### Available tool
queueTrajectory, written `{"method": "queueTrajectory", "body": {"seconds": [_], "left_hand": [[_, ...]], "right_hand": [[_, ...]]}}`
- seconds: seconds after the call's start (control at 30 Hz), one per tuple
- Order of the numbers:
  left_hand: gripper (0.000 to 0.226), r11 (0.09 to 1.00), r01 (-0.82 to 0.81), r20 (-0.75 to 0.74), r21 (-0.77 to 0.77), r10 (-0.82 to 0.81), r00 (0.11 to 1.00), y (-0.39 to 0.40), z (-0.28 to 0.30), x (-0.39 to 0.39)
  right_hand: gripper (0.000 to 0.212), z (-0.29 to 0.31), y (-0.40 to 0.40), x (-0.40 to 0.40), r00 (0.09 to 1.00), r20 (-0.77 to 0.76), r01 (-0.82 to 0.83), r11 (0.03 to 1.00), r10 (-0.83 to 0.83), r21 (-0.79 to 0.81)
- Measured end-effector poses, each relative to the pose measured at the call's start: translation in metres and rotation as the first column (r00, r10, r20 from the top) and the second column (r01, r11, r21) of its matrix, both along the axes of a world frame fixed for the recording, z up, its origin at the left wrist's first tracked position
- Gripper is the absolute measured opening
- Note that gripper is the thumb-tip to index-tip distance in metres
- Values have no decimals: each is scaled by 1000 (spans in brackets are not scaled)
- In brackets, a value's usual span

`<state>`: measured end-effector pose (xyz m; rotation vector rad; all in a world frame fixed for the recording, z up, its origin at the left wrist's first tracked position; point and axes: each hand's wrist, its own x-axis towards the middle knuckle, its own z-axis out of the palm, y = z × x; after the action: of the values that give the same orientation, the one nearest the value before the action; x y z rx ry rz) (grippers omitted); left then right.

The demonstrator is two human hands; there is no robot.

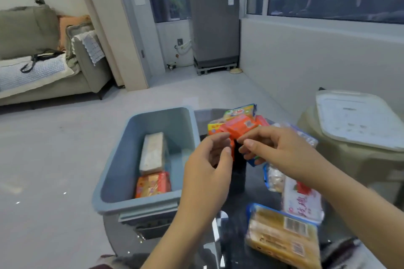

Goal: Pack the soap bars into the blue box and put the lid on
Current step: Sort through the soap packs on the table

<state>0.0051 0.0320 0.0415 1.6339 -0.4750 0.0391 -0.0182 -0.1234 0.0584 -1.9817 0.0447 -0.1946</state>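
Observation:
The blue box (122,166) stands open at the left of a dark glass table (236,183). Inside it lie a white soap bar (153,153) and an orange-red soap packet (153,184). Just right of the box's rim, my left hand (207,170) and my right hand (279,150) meet on an orange soap bar (239,125), pinching its near edge from both sides. More wrapped soaps lie on the table: a yellow-blue pack (240,111) behind, a white-pink pack (302,199) and a large yellow pack (282,236) in front. A pale lid (358,120) rests on a beige bin at the right.
The beige bin (349,166) stands close to the table's right side. A clear-wrapped soap (274,178) lies under my right wrist. Grey floor stretches left of the box, with a sofa (43,67) far left and a grey appliance (215,26) by the window.

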Motion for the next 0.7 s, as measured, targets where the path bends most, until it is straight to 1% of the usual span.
{"method": "queueTrajectory", "body": {"seconds": [0.1,0.23,0.4,0.5,0.57,0.63,0.7], "left_hand": [[26,998,66,-5,8,-66,998,-18,-10,-7],[27,985,138,-82,102,-130,988,-37,-36,-19],[29,946,139,-152,292,-97,984,-49,-76,-27],[31,905,151,-188,397,-81,979,-53,-98,-29],[29,878,141,-198,457,-54,979,-55,-109,-27],[27,867,134,-229,481,-24,973,-56,-117,-22],[25,891,168,-314,421,-31,949,-57,-121,-15]], "right_hand": [[13,-19,-19,-16,998,-52,30,999,-32,-30],[14,-47,-38,-36,988,-143,47,997,-55,-60],[16,-77,-47,-53,973,-210,58,984,-94,-168],[16,-88,-49,-59,962,-258,37,976,-93,-217],[18,-93,-51,-60,951,-292,9,958,-96,-286],[23,-96,-52,-58,941,-327,-31,938,-89,-345],[26,-98,-52,-55,935,-343,-49,930,-86,-364]]}}
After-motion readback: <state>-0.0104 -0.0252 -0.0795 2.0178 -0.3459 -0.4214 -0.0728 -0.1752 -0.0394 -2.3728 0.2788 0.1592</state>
